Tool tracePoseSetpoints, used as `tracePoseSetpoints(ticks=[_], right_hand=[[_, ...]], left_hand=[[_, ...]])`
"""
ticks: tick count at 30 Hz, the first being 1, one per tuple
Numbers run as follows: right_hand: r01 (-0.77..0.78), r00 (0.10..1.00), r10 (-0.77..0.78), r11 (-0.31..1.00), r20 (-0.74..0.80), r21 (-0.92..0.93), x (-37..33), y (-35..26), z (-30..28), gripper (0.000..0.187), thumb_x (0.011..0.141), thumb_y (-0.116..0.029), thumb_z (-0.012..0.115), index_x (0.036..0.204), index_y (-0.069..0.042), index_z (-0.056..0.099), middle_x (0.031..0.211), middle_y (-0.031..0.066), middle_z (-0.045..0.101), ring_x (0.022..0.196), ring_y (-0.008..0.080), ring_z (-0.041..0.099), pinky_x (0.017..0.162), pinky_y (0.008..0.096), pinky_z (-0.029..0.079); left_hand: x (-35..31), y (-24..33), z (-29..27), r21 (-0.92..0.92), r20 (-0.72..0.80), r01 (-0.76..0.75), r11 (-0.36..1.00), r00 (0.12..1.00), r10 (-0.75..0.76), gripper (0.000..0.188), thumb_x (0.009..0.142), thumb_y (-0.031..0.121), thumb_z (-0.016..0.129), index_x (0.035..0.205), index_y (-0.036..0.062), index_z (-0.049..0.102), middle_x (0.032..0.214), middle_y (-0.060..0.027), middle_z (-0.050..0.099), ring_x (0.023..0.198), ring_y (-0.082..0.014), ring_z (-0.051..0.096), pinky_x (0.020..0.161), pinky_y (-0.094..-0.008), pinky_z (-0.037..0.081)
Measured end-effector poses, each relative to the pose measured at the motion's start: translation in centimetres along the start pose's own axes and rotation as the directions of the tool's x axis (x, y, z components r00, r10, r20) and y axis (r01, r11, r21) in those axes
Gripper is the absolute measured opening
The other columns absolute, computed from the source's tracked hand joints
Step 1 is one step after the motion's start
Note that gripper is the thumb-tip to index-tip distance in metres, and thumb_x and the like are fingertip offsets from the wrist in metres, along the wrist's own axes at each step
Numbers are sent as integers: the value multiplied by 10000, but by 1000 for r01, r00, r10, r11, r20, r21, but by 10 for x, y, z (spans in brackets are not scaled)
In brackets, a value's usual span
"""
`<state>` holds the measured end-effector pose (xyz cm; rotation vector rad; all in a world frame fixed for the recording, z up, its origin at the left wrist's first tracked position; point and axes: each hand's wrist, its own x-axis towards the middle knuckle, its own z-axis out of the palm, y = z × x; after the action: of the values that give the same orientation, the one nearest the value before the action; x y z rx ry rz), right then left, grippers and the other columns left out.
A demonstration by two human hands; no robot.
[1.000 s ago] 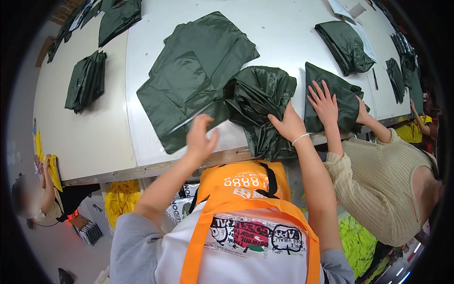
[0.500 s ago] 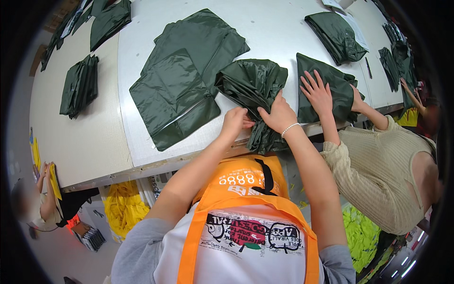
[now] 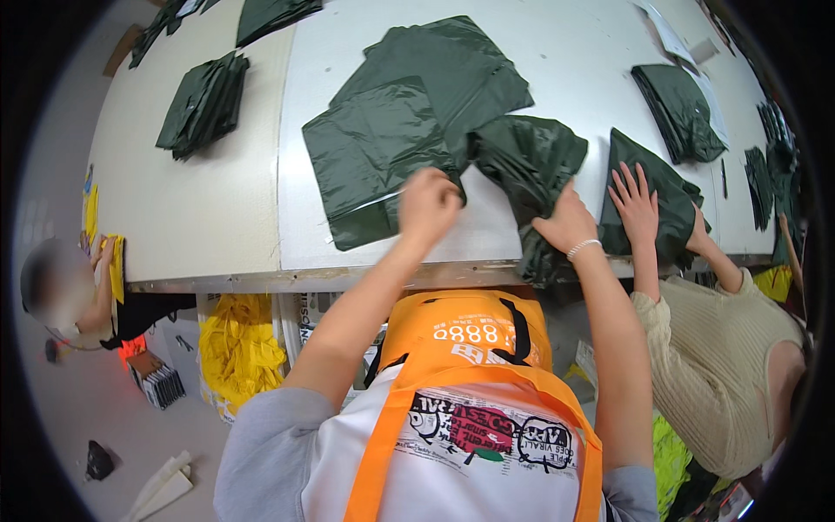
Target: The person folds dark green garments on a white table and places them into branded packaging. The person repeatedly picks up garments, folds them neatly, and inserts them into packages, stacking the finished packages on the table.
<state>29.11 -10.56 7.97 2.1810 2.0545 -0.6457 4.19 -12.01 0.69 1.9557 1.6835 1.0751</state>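
Note:
My right hand (image 3: 567,224) grips a bunched dark green garment of shiny, thin fabric (image 3: 531,157). Its gathered lower end hangs over the table's front edge. My left hand (image 3: 428,207) is off this bundle, over the near right corner of a flat dark green piece (image 3: 370,165); its fingers look curled but are smeared by motion, so a hold on the fabric cannot be made out. Behind that piece, more dark green fabric (image 3: 444,78) lies spread and overlapping.
On my right, a co-worker's hands (image 3: 639,204) press another dark green piece (image 3: 648,183). Folded dark green stacks lie at the left (image 3: 204,104) and far right (image 3: 678,113). Yellow fabric (image 3: 239,352) fills a container below the table edge (image 3: 348,280). Another person (image 3: 74,287) stands at far left.
My left hand has left the bunched garment and moved left to the flat piece. My right hand keeps its grip. The whole view has shifted, with the table's contents now further right.

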Motion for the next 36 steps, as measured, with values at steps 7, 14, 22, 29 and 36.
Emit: tracePoseSetpoints(ticks=[7, 14, 22, 29, 36], right_hand=[[121, 993, -109, 926, -53, 358, -9, 26, -15, 729, 630, -179, 693, 1277, 34, 435, 1161, 254, 592, 1082, 398, 561, 940, 381, 434], [355, 879, -426, 885, 214, 302, -61, -14, -33, 843, 616, -225, 744, 1330, 33, 378, 1206, 271, 546, 1133, 402, 522, 962, 389, 425], [787, 441, -740, 591, 507, 179, -44, -88, -1, 947, 606, -267, 691, 1356, 137, 279, 1046, 251, 589, 941, 360, 601, 813, 396, 500], [641, 700, -616, 765, 362, 63, -19, -97, 28, 934, 671, -316, 648, 1371, 141, 232, 1206, 293, 521, 1044, 376, 576, 885, 390, 485], [485, 766, -483, 867, 425, 113, -3, -94, 19, 961, 688, -334, 623, 1389, 153, 182, 1227, 315, 510, 1087, 389, 554, 927, 384, 466]], left_hand=[[-63, -94, -36, 545, 94, 171, 821, 960, -263, 789, 826, 581, 562, 1442, 141, 338, 1530, -145, 202, 1400, -352, 177, 1102, -550, 144], [-62, -65, -38, 284, 42, 27, 959, 998, -41, 214, 794, 243, 704, 934, 99, 630, 1004, -77, 588, 953, -287, 551, 760, -394, 451], [1, -48, -89, -28, 88, 0, 1000, 996, 2, 155, 847, 172, 658, 844, 17, 660, 773, -104, 632, 680, -263, 606, 614, -327, 476], [-6, -36, -141, -133, 391, 146, 980, 917, -83, 119, 844, 117, 661, 854, 1, 687, 754, -92, 654, 670, -188, 605, 633, -280, 476], [-82, -84, -108, -417, 267, 672, 612, 734, -625, 423, 806, 189, 606, 1134, -77, 580, 973, -152, 643, 803, -185, 611, 685, -308, 503]])
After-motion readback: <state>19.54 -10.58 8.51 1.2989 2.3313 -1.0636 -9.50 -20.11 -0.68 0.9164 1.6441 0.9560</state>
